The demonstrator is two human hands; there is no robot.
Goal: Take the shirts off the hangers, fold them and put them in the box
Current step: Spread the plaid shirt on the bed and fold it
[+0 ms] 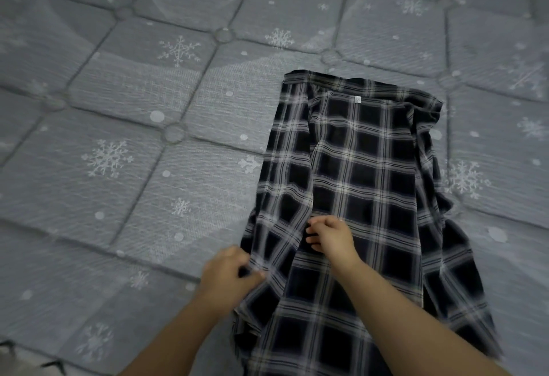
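A black and white plaid shirt lies flat on the grey mattress, collar end far from me, both sides folded in over the middle. My left hand pinches the shirt's left edge near the hem. My right hand rests on the folded left panel with fingers curled, gripping the cloth. A small white label shows near the collar. No hanger and no box are in view.
The grey quilted mattress with a snowflake print fills the view. Its near edge shows at the bottom left corner.
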